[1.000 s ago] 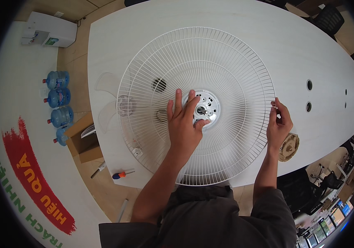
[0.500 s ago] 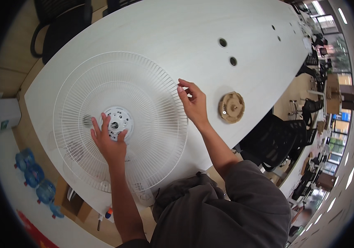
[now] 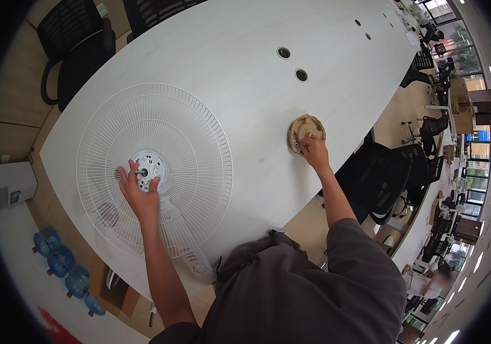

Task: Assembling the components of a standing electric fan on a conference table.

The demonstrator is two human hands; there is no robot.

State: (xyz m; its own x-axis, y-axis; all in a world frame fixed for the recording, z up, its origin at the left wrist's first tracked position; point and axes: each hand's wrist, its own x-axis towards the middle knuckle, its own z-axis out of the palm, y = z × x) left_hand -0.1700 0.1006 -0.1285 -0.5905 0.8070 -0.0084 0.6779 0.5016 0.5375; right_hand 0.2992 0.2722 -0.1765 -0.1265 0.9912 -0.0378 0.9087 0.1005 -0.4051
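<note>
A round white wire fan guard [image 3: 214,129] lies face up over the table's left part, with a pale perforated hub plate [image 3: 156,163] and a metal shaft [image 3: 141,172] at its middle. My left hand [image 3: 142,200] grips the guard at the hub, thumb on one side of the shaft and fingers on the other. To the right, my right hand [image 3: 316,153] reaches into a round tan molded dish [image 3: 306,123]. Its thumb and fingers are pinched together near the dish's near left rim, by a small shiny piece [image 3: 296,144] too small to name.
Beneath the guard, a white fan body with a control panel [image 3: 199,264] extends toward me. The white table [image 3: 245,103] has round cable holes [image 3: 301,74]. Black chairs stand at its far left and right [image 3: 380,178]. Blue water jugs [image 3: 62,261] stand at lower left.
My right hand has left the guard's right rim and moved right into the tan dish. My left hand stays at the hub. The whole view has shifted slightly.
</note>
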